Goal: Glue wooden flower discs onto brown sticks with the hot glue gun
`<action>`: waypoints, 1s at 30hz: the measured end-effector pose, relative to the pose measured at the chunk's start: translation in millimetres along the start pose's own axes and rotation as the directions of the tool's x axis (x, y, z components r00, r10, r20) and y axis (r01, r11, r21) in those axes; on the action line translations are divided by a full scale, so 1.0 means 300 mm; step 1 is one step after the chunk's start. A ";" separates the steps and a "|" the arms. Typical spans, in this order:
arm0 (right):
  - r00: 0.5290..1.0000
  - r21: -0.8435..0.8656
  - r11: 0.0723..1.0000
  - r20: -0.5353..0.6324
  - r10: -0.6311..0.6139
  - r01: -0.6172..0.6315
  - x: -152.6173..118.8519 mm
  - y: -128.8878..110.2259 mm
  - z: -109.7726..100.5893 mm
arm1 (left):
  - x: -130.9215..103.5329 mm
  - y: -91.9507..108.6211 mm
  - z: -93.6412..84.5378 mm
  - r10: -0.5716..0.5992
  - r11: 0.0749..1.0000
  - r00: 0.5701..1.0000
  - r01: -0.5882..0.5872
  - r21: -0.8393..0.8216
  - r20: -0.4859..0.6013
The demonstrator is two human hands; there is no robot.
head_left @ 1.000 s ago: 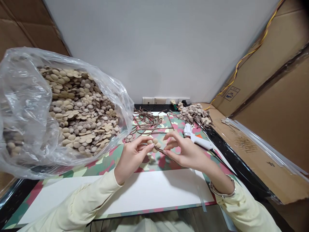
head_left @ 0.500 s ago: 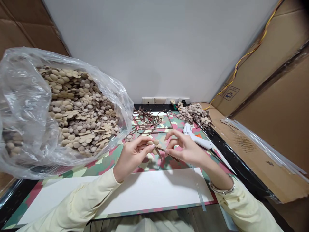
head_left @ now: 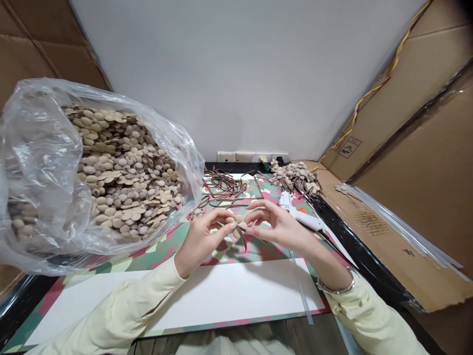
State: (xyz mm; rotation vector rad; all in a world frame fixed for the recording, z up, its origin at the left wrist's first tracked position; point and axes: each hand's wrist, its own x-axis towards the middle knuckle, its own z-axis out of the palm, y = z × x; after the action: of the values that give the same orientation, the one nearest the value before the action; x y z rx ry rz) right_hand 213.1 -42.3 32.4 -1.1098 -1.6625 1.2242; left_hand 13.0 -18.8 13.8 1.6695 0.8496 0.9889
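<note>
A beige flower-shaped piece (head_left: pixel 239 219) with a dark brown striped strip (head_left: pixel 242 240) hanging from it is pinched between the thumb and fingers of my left hand (head_left: pixel 201 239). My right hand (head_left: pixel 276 228) has its thumb and fingertips at the right side of the flower, closed on the striped strip, whose end shows just under the thumb. A large clear plastic bag (head_left: pixel 40 143) full of similar flower pieces (head_left: pixel 125 167) stands to the left. Beyond my hands lies a tangle of brown striped strips (head_left: pixel 225 185).
A white glue gun (head_left: pixel 301 214) lies right of my right hand. Behind it is a heap of flowers with strips (head_left: pixel 295 176). White paper (head_left: pixel 177 301) lies on the camouflage-patterned mat (head_left: pixel 148 259). Cardboard (head_left: pixel 417 113) with clear sticks (head_left: pixel 406 229) lines the right side; sockets (head_left: pixel 244 157) are on the wall.
My right hand has moved left, up to the flower, and its fingers have come closer together. My left hand still holds the flower in nearly the same place.
</note>
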 end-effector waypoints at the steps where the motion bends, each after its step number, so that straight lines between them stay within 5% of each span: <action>1: 1.000 0.009 1.000 -0.005 -0.011 0.011 0.001 0.000 0.009 | -0.002 -0.001 0.003 -0.003 1.000 1.000 0.003 -0.003 0.005; 7: 0.999 0.071 0.997 -0.039 0.006 -0.003 0.007 0.010 0.025 | -0.005 -0.010 0.006 -0.009 1.000 1.000 0.010 0.019 -0.026; 16: 0.975 0.353 0.910 0.123 0.187 -0.219 0.013 0.032 0.045 | 0.000 0.003 0.007 0.052 0.999 0.991 -0.051 0.010 -0.123; 30: 0.940 0.375 0.878 0.275 0.201 -0.297 0.027 0.036 0.040 | -0.016 0.008 0.017 0.070 0.997 0.991 -0.074 -0.034 -0.115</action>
State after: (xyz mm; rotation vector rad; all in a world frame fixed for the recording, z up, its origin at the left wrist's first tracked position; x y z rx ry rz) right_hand 201.6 -36.6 19.9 -0.9620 -1.3498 1.8346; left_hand 15.7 -25.6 13.9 1.6337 0.8445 1.1525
